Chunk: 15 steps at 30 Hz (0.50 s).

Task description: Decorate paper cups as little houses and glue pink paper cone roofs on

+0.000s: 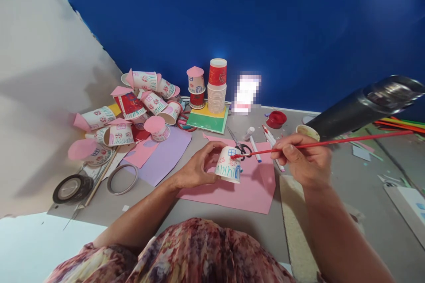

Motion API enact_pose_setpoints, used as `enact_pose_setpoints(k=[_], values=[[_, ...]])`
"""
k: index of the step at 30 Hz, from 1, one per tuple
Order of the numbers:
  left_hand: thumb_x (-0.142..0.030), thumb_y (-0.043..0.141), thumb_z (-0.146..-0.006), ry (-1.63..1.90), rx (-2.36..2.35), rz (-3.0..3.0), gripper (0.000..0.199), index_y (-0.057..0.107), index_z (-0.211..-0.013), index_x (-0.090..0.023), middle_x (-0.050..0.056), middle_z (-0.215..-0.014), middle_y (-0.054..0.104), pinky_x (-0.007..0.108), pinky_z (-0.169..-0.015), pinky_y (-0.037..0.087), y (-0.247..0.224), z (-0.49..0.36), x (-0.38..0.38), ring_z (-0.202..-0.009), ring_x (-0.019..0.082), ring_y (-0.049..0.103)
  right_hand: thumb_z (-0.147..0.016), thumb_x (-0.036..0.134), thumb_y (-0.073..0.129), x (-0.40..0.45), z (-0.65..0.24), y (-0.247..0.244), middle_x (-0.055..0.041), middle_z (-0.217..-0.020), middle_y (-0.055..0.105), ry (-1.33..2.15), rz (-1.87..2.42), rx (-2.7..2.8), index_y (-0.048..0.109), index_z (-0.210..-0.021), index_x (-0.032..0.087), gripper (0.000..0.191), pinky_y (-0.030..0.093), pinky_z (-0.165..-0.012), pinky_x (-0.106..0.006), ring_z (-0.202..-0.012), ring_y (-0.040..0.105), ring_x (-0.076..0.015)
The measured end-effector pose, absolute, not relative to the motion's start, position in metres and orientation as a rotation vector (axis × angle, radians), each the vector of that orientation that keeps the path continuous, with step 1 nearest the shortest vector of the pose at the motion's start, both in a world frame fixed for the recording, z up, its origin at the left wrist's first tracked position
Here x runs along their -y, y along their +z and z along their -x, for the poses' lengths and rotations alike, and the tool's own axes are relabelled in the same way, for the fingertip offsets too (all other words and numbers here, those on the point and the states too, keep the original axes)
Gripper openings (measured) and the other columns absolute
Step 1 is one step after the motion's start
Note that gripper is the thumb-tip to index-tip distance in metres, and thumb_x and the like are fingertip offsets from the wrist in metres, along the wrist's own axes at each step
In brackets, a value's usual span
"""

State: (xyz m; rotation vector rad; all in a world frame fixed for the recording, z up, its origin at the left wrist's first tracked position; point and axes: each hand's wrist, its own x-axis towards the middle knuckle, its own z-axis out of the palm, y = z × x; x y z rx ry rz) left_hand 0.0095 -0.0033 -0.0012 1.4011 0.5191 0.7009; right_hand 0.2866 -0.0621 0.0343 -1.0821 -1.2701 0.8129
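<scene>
My left hand [199,166] grips a white paper cup [227,171] at its sides, thumb low and fingers near the top. The cup is turned upside down and slightly tilted, and carries a blue window, red flowers, green grass strokes and a blue door. In my right hand [307,159] is a long red paintbrush [345,140], pinched between thumb and fingers near its front. Its red bristle tip touches the cup's side by the window. Beneath both lies a pink paper sheet [245,196]. Scissors [244,148] and marker pens [255,147] rest behind the cup.
Decorated cups with pink paper roofs [154,101] are heaped at the left, near purple paper [166,159] and tape rolls [122,179]. A cup stack [217,97] stands against the blue wall. To the right are a small cup [308,132] and a dark flask [348,106].
</scene>
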Motion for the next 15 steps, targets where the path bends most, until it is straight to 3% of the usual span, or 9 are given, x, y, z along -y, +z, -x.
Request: enact_pose_setpoints(k=[15], values=[[-0.002, 0.081, -0.062, 0.703, -0.527, -1.337, 0.072, 0.060, -0.127, -0.024, 0.008, -0.130, 0.063, 0.041, -0.110, 0.046, -0.0015, -0.0109, 0.0050, -0.130, 0.030, 0.059, -0.092, 0.037, 0.075, 0.0618, -0.2896, 0.0365, -0.0032, -0.069, 0.073, 0.791, 1.073, 1.309, 0.078, -0.086, 0.023, 0.015, 0.051, -0.047, -0.025, -0.056, 0.064, -0.0135]])
